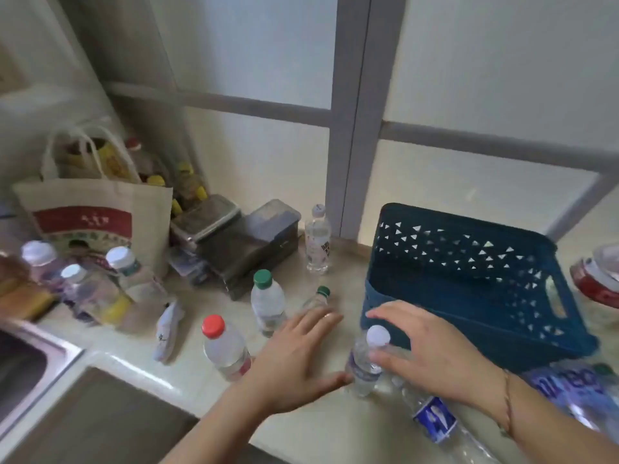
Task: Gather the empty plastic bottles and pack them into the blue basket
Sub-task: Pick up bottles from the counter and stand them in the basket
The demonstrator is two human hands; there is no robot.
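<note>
Head view: right hand [432, 356] fingers curled round white-capped bottle [366, 361] on desk [318, 426], just beside blue basket [469, 289], likely to lift it in. Left hand [294, 363] spread flat, empty.

— What is worn on the arms?
— Both forearms are bare, no sleeves showing.
— Anything else?
— A thin reddish cord bracelet [508, 401] on the right wrist, back from the fingers [385, 314].

Bare desk [187, 370] in front of the red-capped bottle [224, 346], open room there. Two green-capped bottles [268, 304] crowd the lane left of the blue basket [469, 279]; basket's mouth is open, nothing inside.
</note>
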